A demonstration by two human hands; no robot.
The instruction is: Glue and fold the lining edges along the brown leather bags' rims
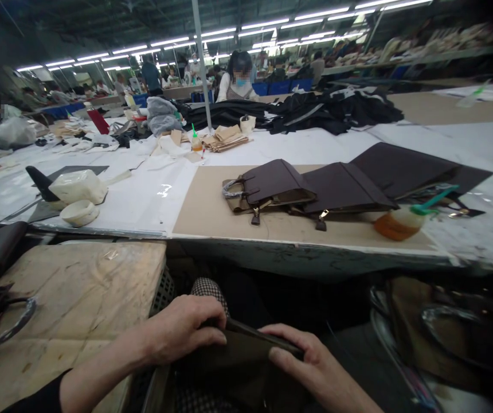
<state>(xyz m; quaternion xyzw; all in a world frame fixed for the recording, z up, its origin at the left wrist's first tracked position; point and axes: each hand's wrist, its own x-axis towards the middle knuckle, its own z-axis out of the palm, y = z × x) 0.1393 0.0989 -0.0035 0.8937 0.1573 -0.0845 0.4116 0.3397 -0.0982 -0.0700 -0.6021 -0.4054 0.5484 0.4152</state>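
- Dark piece: bottom centre of frame, on the person's lap, top edge slanting down to the right. Looks like a bag or bag panel; shadow hides the lower part.
- Left hand: fingers curled, thumb and forefinger pinching the upper-left end of that edge.
- Right hand: thumb on the near face, fingers over the far side, gripping the edge further right.
- Handling (my read): light, thin; edge fairly stiff since it runs straight between the hands, body likely more flexible. Probably not fragile, but may crease or scuff; smooth face could slip a bit.
- Best hold: both ends of the top edge, thumbs near side, light pinch. Avoid squeezing the middle of the face.
- Similar material, probably: brown bags, centre right of frame, holding flat faces.
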